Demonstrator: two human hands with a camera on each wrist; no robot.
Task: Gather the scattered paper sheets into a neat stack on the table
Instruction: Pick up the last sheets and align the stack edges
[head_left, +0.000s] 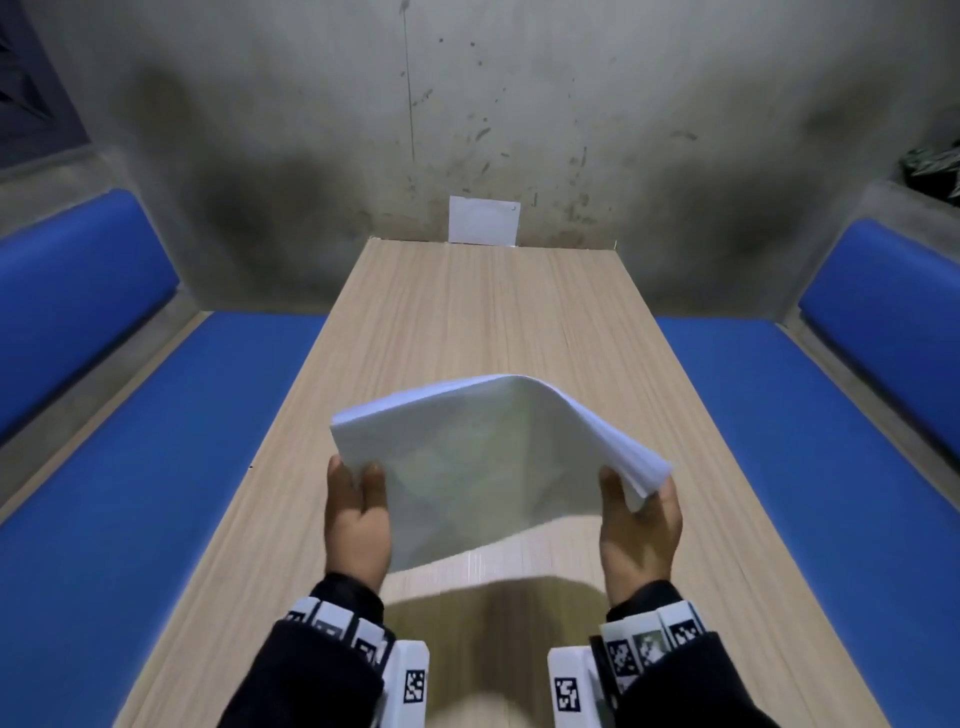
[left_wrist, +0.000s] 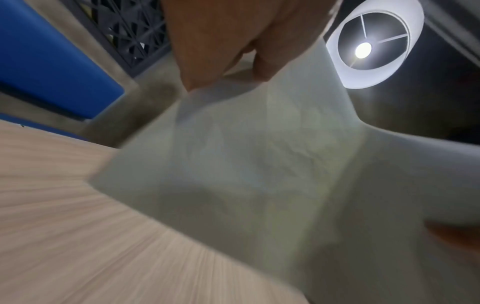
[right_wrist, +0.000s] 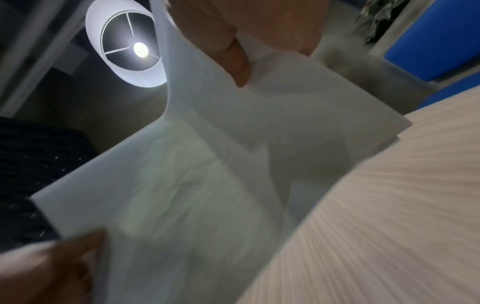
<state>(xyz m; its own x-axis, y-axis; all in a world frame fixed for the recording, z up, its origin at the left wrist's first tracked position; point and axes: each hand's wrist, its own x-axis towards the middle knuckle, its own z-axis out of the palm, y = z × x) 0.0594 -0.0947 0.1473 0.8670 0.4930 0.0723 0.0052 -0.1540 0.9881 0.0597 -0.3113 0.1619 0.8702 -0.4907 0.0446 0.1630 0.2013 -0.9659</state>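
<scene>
sheets (head_left: 483, 467) bow between left hand (head_left: 357, 525) and right hand (head_left: 640, 525), above table (head_left: 467, 312).

I am looking at what seems to be a booth in a café or canteen. A long wood-grain table (head_left: 467, 322) is running up to a stained bare concrete wall (head_left: 519, 104), and blue padded benches (head_left: 156, 447) with blue backrests are flanking it on both sides. A round white pendant lamp (left_wrist: 374, 45) is glowing overhead, and a dark lattice screen (left_wrist: 124, 30) is standing behind one bench.
</scene>
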